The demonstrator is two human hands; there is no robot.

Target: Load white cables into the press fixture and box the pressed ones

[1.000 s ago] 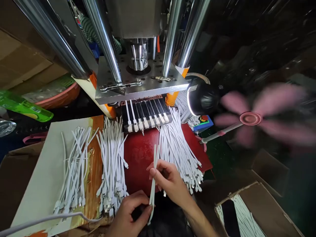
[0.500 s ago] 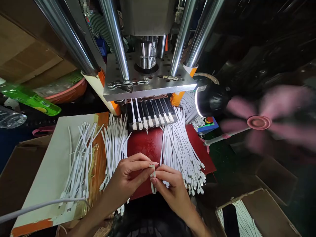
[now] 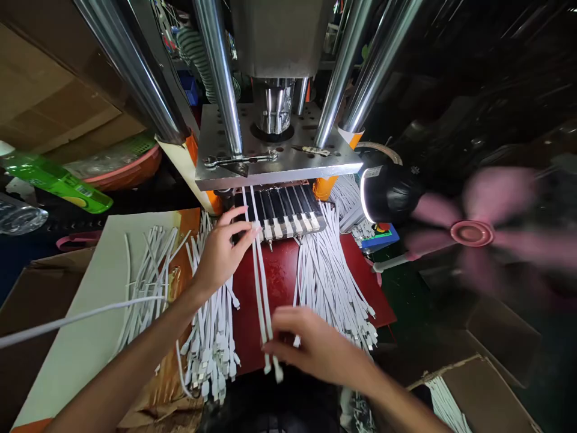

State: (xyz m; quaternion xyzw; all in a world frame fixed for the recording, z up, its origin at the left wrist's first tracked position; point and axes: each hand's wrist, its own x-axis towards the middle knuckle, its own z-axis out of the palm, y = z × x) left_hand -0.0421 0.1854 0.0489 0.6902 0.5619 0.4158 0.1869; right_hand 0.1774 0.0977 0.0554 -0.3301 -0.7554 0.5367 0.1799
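Red mat [image 3: 282,282] under flat white cables [image 3: 261,288]

pink fan [image 3: 469,231] spinning off to the right of the press plate [image 3: 315,165], black lamp [image 3: 387,195] right beside its right corner. wrench [image 3: 238,160] lying on the plate. green bottle [image 3: 54,180] and orange basin [image 3: 130,171] way off to its left.

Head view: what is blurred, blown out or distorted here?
In the head view the pink fan is a smear, the right hand on the white cables is motion-blurred, the left hand is sharp, the lamp ring blows out, the steel columns splay from lens distortion.
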